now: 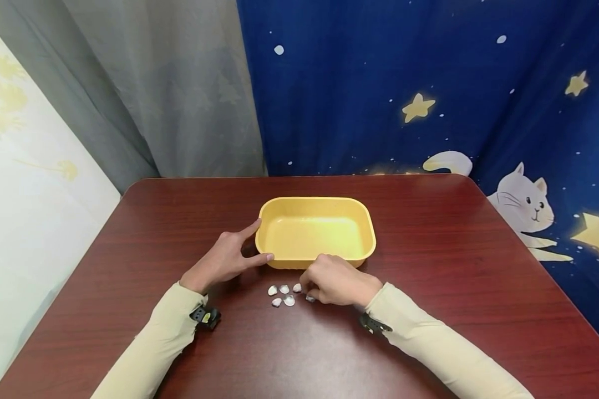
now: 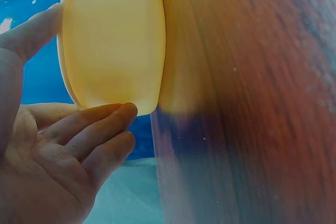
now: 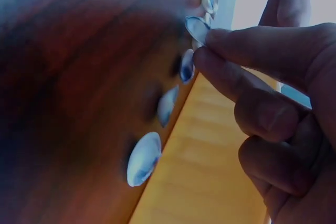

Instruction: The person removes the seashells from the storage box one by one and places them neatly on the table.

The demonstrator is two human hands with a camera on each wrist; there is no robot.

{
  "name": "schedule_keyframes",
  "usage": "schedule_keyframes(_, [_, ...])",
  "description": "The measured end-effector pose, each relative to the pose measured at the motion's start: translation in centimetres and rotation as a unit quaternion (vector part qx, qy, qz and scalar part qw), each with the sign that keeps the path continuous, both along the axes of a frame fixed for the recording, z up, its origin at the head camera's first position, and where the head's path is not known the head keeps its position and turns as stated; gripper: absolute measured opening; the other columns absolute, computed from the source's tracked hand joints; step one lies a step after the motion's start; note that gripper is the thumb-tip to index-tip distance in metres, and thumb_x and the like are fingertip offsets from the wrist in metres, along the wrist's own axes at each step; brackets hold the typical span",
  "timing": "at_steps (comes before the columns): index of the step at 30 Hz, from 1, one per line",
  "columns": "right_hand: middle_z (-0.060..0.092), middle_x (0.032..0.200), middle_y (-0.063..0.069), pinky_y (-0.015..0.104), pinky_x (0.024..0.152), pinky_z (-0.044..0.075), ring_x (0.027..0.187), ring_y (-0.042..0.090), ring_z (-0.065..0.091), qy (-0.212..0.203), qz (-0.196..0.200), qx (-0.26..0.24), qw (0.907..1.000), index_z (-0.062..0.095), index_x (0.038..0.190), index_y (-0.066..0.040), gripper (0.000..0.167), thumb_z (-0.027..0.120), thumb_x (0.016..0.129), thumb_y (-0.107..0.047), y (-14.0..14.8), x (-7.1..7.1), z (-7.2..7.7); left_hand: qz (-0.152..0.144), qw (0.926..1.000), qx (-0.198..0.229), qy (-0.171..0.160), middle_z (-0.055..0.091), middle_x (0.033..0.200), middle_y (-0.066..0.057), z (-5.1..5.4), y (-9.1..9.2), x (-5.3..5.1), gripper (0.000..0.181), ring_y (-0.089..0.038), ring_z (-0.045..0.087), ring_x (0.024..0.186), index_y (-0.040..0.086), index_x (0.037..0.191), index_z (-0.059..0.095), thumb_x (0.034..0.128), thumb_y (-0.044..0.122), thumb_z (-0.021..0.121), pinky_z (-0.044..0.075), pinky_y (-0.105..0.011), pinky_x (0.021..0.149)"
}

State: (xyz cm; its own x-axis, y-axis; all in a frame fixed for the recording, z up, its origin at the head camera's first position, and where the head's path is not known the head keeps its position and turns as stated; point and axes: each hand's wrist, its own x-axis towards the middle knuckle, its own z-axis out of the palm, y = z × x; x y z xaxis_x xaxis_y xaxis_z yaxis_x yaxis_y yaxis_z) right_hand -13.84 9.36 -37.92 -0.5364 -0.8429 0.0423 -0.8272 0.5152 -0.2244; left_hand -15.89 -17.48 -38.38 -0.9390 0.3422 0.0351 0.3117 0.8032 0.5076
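A yellow plastic basin (image 1: 316, 201) sits on the table. My left hand (image 1: 224, 257) is at its left end, with thumb and forefinger spread and touching the rim; in the left wrist view the other fingers (image 2: 107, 140) reach out along the basin's end wall. In front of the basin my right hand (image 1: 336, 280) pinches a small seashell (image 3: 196, 29) between thumb and forefinger. Several more pale seashells (image 1: 289, 300) lie to its left in two short rows. Close by in the right wrist view, a larger white shell (image 3: 144, 159) stands out among those on the table.
The dark red wooden table (image 1: 429, 221) reaches back to a grey curtain (image 1: 179, 83) and a blue one (image 1: 339, 83) with stars and a cat. A pale patterned wall (image 1: 20, 194) stands at the left. Both wrists carry black strapped devices (image 1: 207, 318).
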Motion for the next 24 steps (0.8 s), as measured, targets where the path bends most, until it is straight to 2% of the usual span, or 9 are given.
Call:
schedule_keyframes(3, [0.063,0.063,-0.015,0.015,0.055,0.04,0.058,-0.001,0.046,-0.008,-0.002,-0.013,0.9999,0.075,0.073,-0.02,0.013,0.077,0.082,-0.011,0.0,0.1,-0.4,-0.001,1.0,0.003,0.003,0.068,0.088,-0.009,0.0,0.0,0.1,0.098,-0.022,0.057,0.095,0.011,0.159,0.031,0.0851,0.063,0.069,0.047,-0.037,0.087])
schedule_keyframes(8, [0.064,0.064,-0.015,0.011,0.056,0.039,0.058,-0.002,0.045,-0.027,-0.001,-0.027,0.9993,0.077,0.075,-0.017,0.012,0.076,0.083,-0.008,0.0,0.3,-0.7,-0.003,1.0,-0.003,-0.004,0.067,0.085,-0.008,0.1,-0.1,0.1,0.099,-0.021,0.057,0.091,0.011,0.159,0.03,0.0851,0.064,0.069,0.047,-0.036,0.085])
schedule_keyframes(13, [0.066,0.066,-0.014,0.011,0.058,0.04,0.059,-0.003,0.048,-0.027,0.003,-0.035,0.999,0.078,0.077,-0.017,0.01,0.077,0.084,-0.01,-0.1,0.3,-0.9,-0.004,0.9999,-0.01,-0.005,0.07,0.121,-0.016,0.3,0.0,0.1,0.099,-0.022,0.059,0.098,0.009,0.159,0.029,0.0859,0.063,0.069,0.05,-0.039,0.09])
schedule_keyframes(14, [0.066,0.067,-0.014,0.011,0.058,0.04,0.06,-0.003,0.048,-0.026,0.003,-0.037,0.999,0.078,0.078,-0.018,0.01,0.077,0.084,-0.011,-0.1,0.3,-1.0,-0.003,0.9999,-0.011,-0.006,0.07,0.122,-0.017,0.3,0.0,0.1,0.099,-0.022,0.059,0.097,0.009,0.159,0.029,0.0859,0.063,0.068,0.05,-0.039,0.089])
schedule_keyframes(15, [0.067,0.067,-0.014,0.011,0.059,0.041,0.06,-0.002,0.049,-0.026,0.003,-0.038,0.9989,0.078,0.078,-0.018,0.009,0.077,0.084,-0.011,-0.1,0.3,-1.0,-0.002,0.9999,-0.013,-0.008,0.07,0.121,-0.017,0.3,0.1,0.1,0.099,-0.022,0.059,0.095,0.01,0.159,0.028,0.0858,0.064,0.068,0.05,-0.039,0.089])
schedule_keyframes(17, [0.068,0.069,-0.014,0.011,0.06,0.042,0.062,-0.002,0.05,-0.027,0.003,-0.041,0.9988,0.079,0.08,-0.018,0.008,0.078,0.084,-0.011,0.0,0.3,-1.1,0.0,0.9997,-0.018,-0.014,0.071,0.103,-0.013,0.3,0.0,0.1,0.101,-0.02,0.057,0.09,0.011,0.16,0.027,0.0855,0.066,0.067,0.048,-0.036,0.085])
schedule_keyframes(20, [0.071,0.073,-0.013,0.013,0.063,0.045,0.064,-0.003,0.054,-0.025,0.003,-0.052,0.9983,0.079,0.083,-0.018,0.006,0.078,0.085,-0.012,0.1,0.4,-0.9,0.001,0.9997,-0.021,-0.014,0.068,0.091,-0.009,0.3,0.0,0.0,0.101,-0.02,0.056,0.087,0.011,0.16,0.027,0.085,0.067,0.067,0.046,-0.035,0.081])
schedule_keyframes(22, [0.072,0.075,-0.012,0.014,0.065,0.048,0.066,-0.003,0.057,-0.012,0.005,-0.065,0.9978,0.079,0.084,-0.018,0.005,0.077,0.086,-0.013,0.5,0.3,-0.4,-0.001,0.9998,-0.018,-0.006,0.072,0.109,-0.013,0.2,0.0,0.0,0.1,-0.021,0.059,0.094,0.011,0.159,0.029,0.085,0.066,0.068,0.049,-0.036,0.084])
schedule_keyframes(24, [0.072,0.075,-0.012,0.017,0.067,0.051,0.067,-0.003,0.059,0.015,0.006,-0.081,0.9965,0.078,0.083,-0.018,0.005,0.076,0.087,-0.015,1.1,0.2,0.4,-0.002,0.9999,-0.012,-0.002,0.067,0.131,-0.016,0.2,0.0,0.1,0.099,-0.023,0.062,0.105,0.01,0.159,0.03,0.0851,0.064,0.069,0.052,-0.041,0.091])
